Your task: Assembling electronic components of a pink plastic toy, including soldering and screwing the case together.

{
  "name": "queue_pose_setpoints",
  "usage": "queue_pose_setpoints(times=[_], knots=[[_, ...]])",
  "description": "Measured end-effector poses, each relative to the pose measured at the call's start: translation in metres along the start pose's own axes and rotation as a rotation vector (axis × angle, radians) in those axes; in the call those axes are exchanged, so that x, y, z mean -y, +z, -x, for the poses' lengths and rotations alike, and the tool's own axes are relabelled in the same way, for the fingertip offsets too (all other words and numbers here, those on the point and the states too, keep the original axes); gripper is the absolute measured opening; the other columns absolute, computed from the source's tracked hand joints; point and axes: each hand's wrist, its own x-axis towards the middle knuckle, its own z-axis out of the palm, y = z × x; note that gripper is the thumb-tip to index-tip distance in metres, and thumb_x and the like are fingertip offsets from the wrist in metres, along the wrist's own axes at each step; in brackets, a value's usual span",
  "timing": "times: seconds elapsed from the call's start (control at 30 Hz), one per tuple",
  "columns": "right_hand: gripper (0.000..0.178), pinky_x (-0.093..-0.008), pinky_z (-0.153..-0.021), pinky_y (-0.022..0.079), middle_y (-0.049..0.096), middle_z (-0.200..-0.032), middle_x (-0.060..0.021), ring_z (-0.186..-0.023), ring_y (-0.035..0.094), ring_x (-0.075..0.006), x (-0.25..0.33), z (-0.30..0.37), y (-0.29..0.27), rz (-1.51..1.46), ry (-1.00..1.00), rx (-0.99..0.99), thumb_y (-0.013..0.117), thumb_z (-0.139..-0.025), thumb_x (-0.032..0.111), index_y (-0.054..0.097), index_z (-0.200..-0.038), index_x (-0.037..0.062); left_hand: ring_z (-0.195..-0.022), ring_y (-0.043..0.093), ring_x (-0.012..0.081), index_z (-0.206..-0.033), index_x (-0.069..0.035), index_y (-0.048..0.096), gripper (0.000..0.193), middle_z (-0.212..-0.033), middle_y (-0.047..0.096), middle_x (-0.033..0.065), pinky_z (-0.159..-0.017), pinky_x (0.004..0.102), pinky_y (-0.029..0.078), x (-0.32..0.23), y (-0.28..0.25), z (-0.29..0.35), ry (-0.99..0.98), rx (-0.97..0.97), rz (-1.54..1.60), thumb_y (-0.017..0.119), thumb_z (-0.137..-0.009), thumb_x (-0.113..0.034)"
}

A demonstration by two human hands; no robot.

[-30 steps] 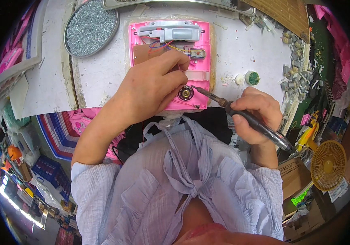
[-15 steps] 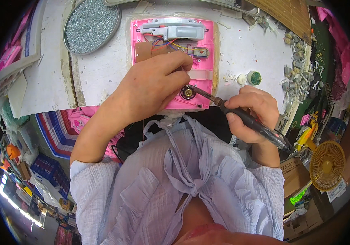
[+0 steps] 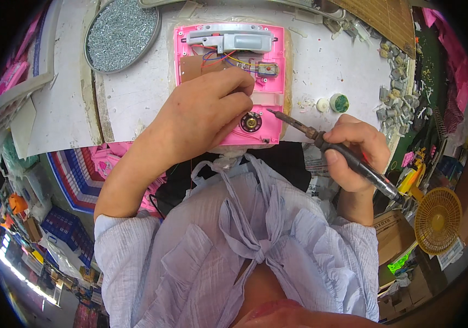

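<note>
Pink plastic fills the middle of my view: an open toy housing [image 3: 228, 82] lies flat on the white desk [image 3: 135, 93], its inside facing up. Along its far edge sits a grey mechanism [image 3: 228, 39], with coloured wires [image 3: 220, 57] running down to a small motor [image 3: 265, 69] at the right and a brown circuit board [image 3: 193, 68] at the left. Near its close edge I see a small round speaker [image 3: 251, 122] set into the shell.

My left hand [image 3: 201, 112] lies on the housing, fingers curled and pressed onto it beside the speaker; the grip is closed down on the shell, and whether it pinches a wire I cannot tell. My right hand [image 3: 357, 156] has a closed grip around the dark handle of a soldering iron [image 3: 335, 150]. The iron's tip points toward the housing's right edge, just beside it and apart from the speaker.

As for containers: a round metal tray [image 3: 122, 33] at the far left of the desk is heaped with small silvery screws. Right of the housing stand a small white pot [image 3: 321, 105] and a small round pot with green contents [image 3: 339, 103], touching or nearly so. Farther right, a pile of small grey parts [image 3: 395, 93] lies loose along the desk's edge. A yellow fan [image 3: 437, 220] sits low at the right.
</note>
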Motion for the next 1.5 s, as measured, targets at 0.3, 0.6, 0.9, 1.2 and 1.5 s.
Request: queue_pose_setpoints(times=[0.3,0.6,0.9,1.2,1.5], knots=[[0.023,-0.0275,-0.05,0.038,0.063,-0.067,-0.0069,-0.053,0.053,-0.0152,-0.003,0.001,-0.003,-0.022,-0.041,-0.051,0.076,-0.075,0.009,0.068,-0.094,-0.0004,-0.083,0.066,0.0268,-0.089,-0.004,0.068,0.02,-0.091,0.065,0.0076,-0.069,0.0348,0.053,0.002,0.0,-0.002,0.022,-0.043,0.087,0.077,-0.072,0.001],[0.022,-0.0281,-0.05,0.039,0.061,-0.065,-0.0061,-0.052,0.054,-0.0166,-0.005,0.0,-0.003,-0.02,-0.074,-0.038,0.075,-0.075,0.008,0.068,-0.094,0.0004,-0.082,0.065,0.0273,-0.092,-0.006,0.068,0.022,-0.092,0.064,0.0073,-0.068,0.036,0.053,0.001,0.006,-0.001,0.027,-0.051,0.013,0.077,-0.073,-0.001],[0.023,-0.0305,-0.048,0.039,0.061,-0.064,-0.0047,-0.05,0.052,-0.0184,-0.004,-0.005,0.004,0.062,-0.118,0.095,0.076,-0.07,0.006,0.07,-0.092,0.0036,-0.085,0.066,0.0273,-0.09,-0.004,0.065,0.022,-0.102,0.061,0.0099,-0.071,0.0349,0.054,-0.006,0.004,-0.005,0.005,-0.03,-0.035,0.076,-0.072,0.001],[0.025,-0.0305,-0.049,0.04,0.065,-0.069,-0.0047,-0.052,0.053,-0.0184,-0.006,-0.006,0.007,0.095,-0.112,0.101,0.077,-0.067,0.004,0.07,-0.091,0.0047,-0.087,0.065,0.0273,-0.089,-0.004,0.064,0.022,-0.102,0.061,0.0096,-0.072,0.0351,0.054,-0.006,0.003,-0.003,-0.009,-0.023,-0.03,0.074,-0.071,0.002],[0.021,-0.0301,-0.048,0.033,0.057,-0.063,-0.0049,-0.051,0.047,-0.0162,-0.008,-0.007,0.01,0.112,-0.147,0.118,0.074,-0.073,0.009,0.067,-0.09,-0.0012,-0.088,0.066,0.0276,-0.09,-0.004,0.064,0.023,-0.103,0.062,0.0094,-0.072,0.0354,0.055,-0.004,0.004,-0.003,0.003,-0.023,-0.012,0.075,-0.07,0.002]])
